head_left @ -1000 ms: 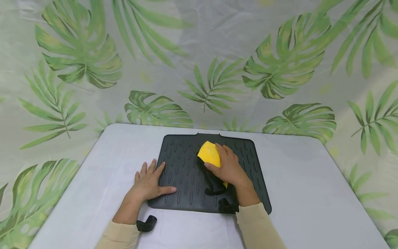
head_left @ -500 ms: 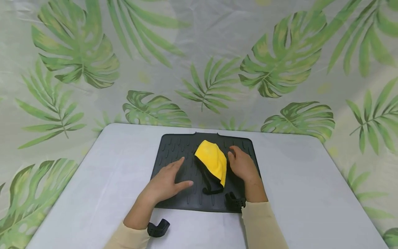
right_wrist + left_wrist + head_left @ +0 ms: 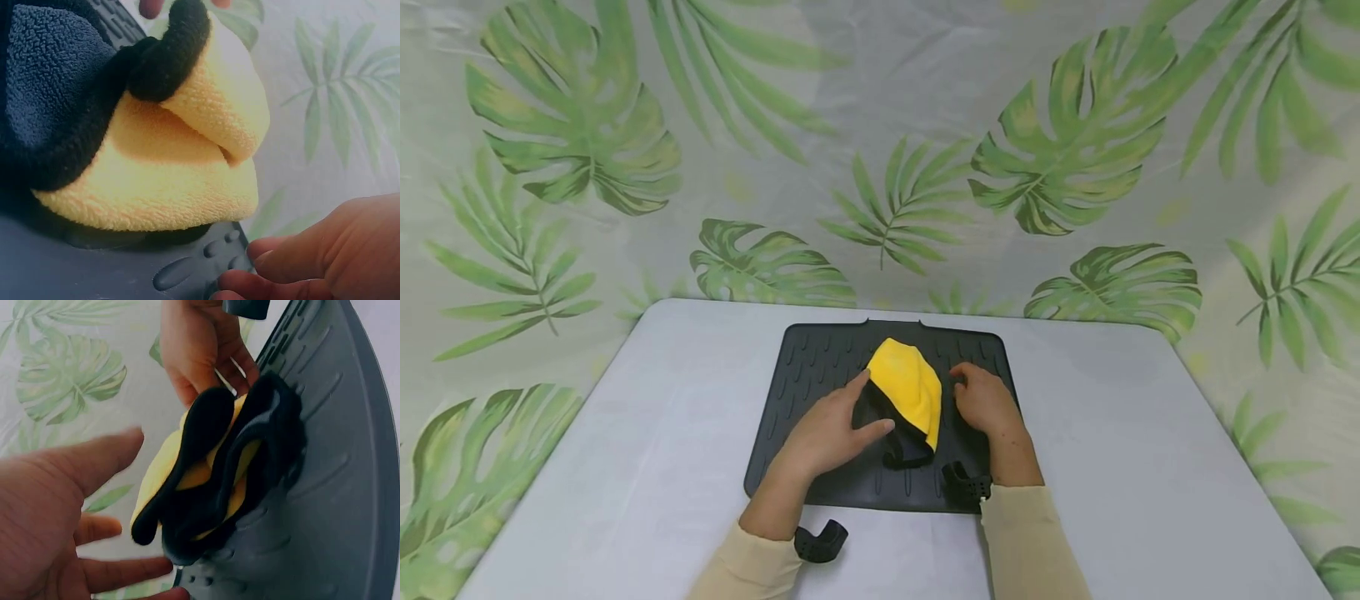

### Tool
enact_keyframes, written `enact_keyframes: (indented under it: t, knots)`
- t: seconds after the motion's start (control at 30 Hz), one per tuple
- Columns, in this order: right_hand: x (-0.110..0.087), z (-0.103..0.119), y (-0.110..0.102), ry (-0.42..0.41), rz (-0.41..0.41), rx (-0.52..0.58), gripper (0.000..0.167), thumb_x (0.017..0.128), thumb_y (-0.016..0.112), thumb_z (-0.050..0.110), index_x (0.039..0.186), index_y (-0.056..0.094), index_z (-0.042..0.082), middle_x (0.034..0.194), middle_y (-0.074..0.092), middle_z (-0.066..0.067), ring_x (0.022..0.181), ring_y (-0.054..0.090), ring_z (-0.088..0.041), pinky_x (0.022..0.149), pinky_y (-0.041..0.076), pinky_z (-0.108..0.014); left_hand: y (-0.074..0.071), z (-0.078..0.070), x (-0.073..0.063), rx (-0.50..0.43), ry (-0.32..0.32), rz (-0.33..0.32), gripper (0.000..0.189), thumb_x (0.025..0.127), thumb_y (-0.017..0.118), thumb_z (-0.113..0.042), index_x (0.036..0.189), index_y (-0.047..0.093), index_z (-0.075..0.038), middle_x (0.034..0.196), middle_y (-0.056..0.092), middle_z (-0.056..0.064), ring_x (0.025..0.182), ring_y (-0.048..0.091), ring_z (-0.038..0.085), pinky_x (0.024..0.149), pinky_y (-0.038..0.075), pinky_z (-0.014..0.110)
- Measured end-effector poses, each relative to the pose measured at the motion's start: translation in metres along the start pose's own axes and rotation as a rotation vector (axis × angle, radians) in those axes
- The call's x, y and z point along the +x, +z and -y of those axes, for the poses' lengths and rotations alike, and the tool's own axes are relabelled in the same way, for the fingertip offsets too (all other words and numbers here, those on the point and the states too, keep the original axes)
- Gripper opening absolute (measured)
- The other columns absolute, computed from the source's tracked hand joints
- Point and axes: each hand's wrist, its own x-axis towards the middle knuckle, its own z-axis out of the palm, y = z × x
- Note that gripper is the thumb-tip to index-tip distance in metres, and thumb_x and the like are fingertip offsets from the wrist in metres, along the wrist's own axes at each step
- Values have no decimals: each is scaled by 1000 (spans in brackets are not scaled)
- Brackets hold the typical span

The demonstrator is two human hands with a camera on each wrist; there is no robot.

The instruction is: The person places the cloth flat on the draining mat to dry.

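A crumpled microfiber cloth (image 3: pixel 907 382), plush yellow on one face and dark grey on the other with black edging, lies bunched on a black ribbed mat (image 3: pixel 805 350). My left hand (image 3: pixel 822 433) is at the cloth's left side, fingers extended and thumb spread; in the left wrist view the thumb is apart from the cloth, and I cannot tell whether a fingertip touches it. To the cloth's right, my right hand (image 3: pixel 988 402) has loosely bent fingers and holds nothing. The right wrist view shows a gap between that hand and the yellow folds (image 3: pixel 181 169).
The mat lies on a white-covered table (image 3: pixel 1097 417), with a tab on its far edge. Behind the table hangs a leaf-patterned cloth backdrop (image 3: pixel 760 108). Black camera mounts (image 3: pixel 820 542) sit at both wrists, below the sleeves' ends.
My right hand let go of the cloth and drew off to its right. My left hand lifted from the mat's left side and moved right to the cloth, which stayed bunched in place.
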Motion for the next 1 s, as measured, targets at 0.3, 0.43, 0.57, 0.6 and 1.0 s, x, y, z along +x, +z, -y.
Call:
enact_keyframes:
  t: [0.3,0.43,0.57,0.6,1.0]
  knots:
    - [5,-5,0,-5,-87,8,29,102,57,15,128,67,6,109,73,-17,86,68,-31,78,56,-48,15,-4,14,-8,-130,-169,74,95,68,-47,151,45,-4,114,76,15,90,73,27,69,57,40]
    - [6,-5,0,21,-73,8,30,101,61,19,128,67,6,105,74,-15,84,68,-27,77,56,-47,20,2,17,30,-160,-227,63,94,70,-45,138,58,-1,97,76,10,78,69,21,61,53,34]
    - [6,0,2,32,-28,25,32,102,62,22,129,67,7,110,74,-16,87,68,-28,78,56,-47,24,4,19,13,-146,-239,53,95,70,-44,127,67,-2,91,72,6,76,64,18,64,52,35]
    - [6,2,2,34,-18,30,32,102,62,23,129,67,8,112,73,-16,88,68,-28,79,56,-47,25,4,19,5,-133,-239,52,95,70,-44,126,68,-2,91,72,6,77,64,18,65,53,35]
    - [5,9,7,-38,57,6,36,103,56,26,130,67,5,119,72,-17,97,69,-31,87,56,-50,34,0,21,-196,-77,-249,38,103,58,-39,116,75,-8,98,77,5,81,67,15,67,54,31]
